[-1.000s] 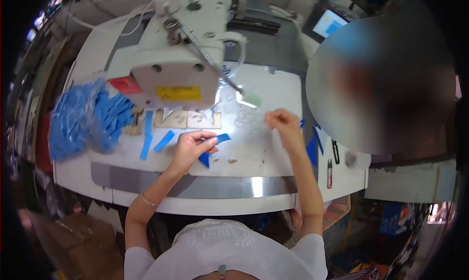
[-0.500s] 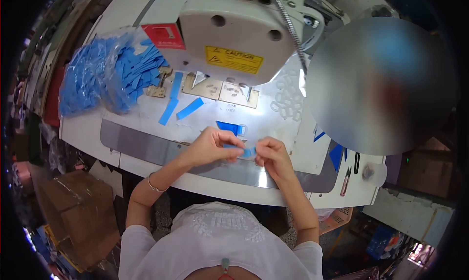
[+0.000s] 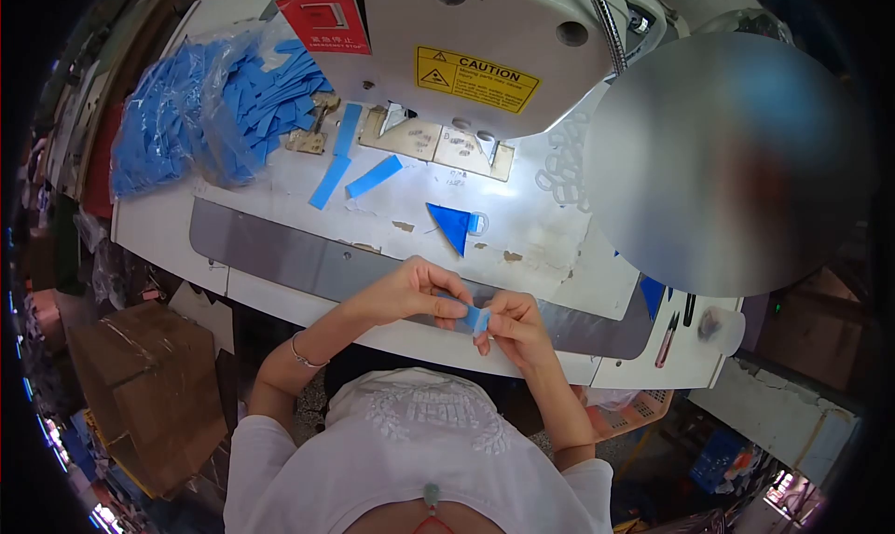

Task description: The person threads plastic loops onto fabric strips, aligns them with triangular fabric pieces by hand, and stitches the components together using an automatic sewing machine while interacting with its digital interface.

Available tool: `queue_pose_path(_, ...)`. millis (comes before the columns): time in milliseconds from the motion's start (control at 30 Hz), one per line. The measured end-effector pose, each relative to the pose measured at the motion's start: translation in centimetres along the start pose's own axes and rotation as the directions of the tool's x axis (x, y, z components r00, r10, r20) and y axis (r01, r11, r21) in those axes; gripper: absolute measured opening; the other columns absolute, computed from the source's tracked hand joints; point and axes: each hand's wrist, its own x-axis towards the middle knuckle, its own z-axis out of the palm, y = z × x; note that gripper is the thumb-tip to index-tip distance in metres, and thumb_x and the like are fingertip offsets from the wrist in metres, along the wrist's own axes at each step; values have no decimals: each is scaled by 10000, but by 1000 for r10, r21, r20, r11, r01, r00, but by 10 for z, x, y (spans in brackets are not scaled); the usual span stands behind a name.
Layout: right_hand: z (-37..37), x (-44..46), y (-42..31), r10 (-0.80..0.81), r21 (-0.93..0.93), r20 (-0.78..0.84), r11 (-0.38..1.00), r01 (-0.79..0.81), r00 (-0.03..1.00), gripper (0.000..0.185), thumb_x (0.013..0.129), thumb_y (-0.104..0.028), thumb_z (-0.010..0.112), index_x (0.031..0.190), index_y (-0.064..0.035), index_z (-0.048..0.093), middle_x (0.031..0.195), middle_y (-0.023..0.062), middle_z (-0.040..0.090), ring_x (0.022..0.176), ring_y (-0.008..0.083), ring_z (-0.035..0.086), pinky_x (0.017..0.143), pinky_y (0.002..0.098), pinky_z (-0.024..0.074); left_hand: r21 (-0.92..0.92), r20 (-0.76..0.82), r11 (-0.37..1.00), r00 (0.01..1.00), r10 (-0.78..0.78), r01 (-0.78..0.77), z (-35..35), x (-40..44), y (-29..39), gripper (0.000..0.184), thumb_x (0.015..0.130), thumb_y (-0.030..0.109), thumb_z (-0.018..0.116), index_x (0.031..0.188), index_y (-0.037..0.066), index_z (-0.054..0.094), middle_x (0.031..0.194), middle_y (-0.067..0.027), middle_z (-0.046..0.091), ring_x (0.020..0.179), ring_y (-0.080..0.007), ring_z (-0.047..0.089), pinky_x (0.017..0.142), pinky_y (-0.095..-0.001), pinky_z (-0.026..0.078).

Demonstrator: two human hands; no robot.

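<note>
A short light-blue fabric strip (image 3: 474, 318) is held over the table's front edge. My left hand (image 3: 421, 290) pinches one end of it between thumb and fingers. My right hand (image 3: 518, 329) grips the other end, where a pale translucent edge shows; I cannot make out its exact shape. Beyond the hands lies a dark-blue triangular piece (image 3: 451, 225) with a short light-blue tab and a clear ring (image 3: 479, 224) at its side. Loose blue strips (image 3: 373, 177) rest farther back, left of the middle.
A sewing machine head (image 3: 475, 40) with a caution label overhangs the table. At left is a plastic bag (image 3: 200, 124) full of blue strips. Clear rings (image 3: 564, 166) lie at right, near a blurred round shape (image 3: 727, 171). Thread snips (image 3: 667, 340) are at the right edge.
Both hands have come nearer to my body, still holding the strip, which is now more tilted. The dark-blue triangle, partly hidden before, shows more fully. The view has shifted slightly.
</note>
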Motion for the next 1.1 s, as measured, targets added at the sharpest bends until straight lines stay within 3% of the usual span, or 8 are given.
queue_pose_path(500,8,15,22,-36,248,135,969,1,990,198,863,-198,620,795,-32,536,692,111,604,550,180,568,471,269,449,-70,54,997,998,29,-25,-9,-1,1,152,812,79,667,927,-19,650,787,-53,645,656,-92,596,586,-207,483)
queue_pose_path(600,11,13,16,-29,132,89,991,17,996,182,871,-188,609,812,-28,544,698,102,608,567,162,574,486,252,447,-33,25,999,999,36,-35,-6,-1,3,143,815,69,660,922,-26,648,772,-51,641,646,-94,593,579,-206,478)
queue_pose_path(800,23,9,7,-253,-354,-217,920,166,943,115,834,-93,631,853,-5,559,713,89,617,601,128,594,521,231,466,161,-91,978,985,146,-130,1,-7,10,194,840,61,624,1017,-15,641,899,-55,609,748,-93,588,653,-216,485)
queue_pose_path(900,28,8,2,-471,-604,-276,763,230,838,91,808,-50,649,825,0,575,719,66,619,620,116,599,544,232,476,207,-127,971,981,148,-119,8,-10,17,273,870,66,574,1133,-4,600,1001,-64,564,861,-105,562,739,-239,488)
queue_pose_path(933,30,8,-1,-543,-730,-219,642,234,810,85,796,-42,654,810,-3,579,715,61,617,616,117,598,547,232,477,217,-129,971,983,133,-103,10,-10,19,301,881,67,554,1173,-2,581,1033,-69,547,904,-112,551,770,-251,489)
queue_pose_path(1033,35,15,-3,-700,-961,18,184,205,714,76,754,-18,663,766,-13,588,698,55,606,597,127,596,547,233,476,384,-106,892,948,300,-240,15,-4,13,349,898,76,525,1242,17,534,1040,-57,525,952,-123,519,808,-252,476)
queue_pose_path(1067,33,20,0,-736,-983,116,9,182,667,78,736,-10,665,751,-20,589,689,57,598,587,137,594,542,235,474,545,-106,823,961,256,-159,21,-7,25,375,878,36,541,1252,20,526,1027,-47,511,969,-129,496,812,-236,464)
queue_pose_path(1100,29,24,3,-763,-976,153,-18,215,629,124,696,-38,684,763,-57,582,667,78,572,555,224,565,516,304,449,535,-122,820,942,314,-204,24,0,22,396,857,17,574,1250,36,533,998,-36,504,944,-108,498,782,-212,463)
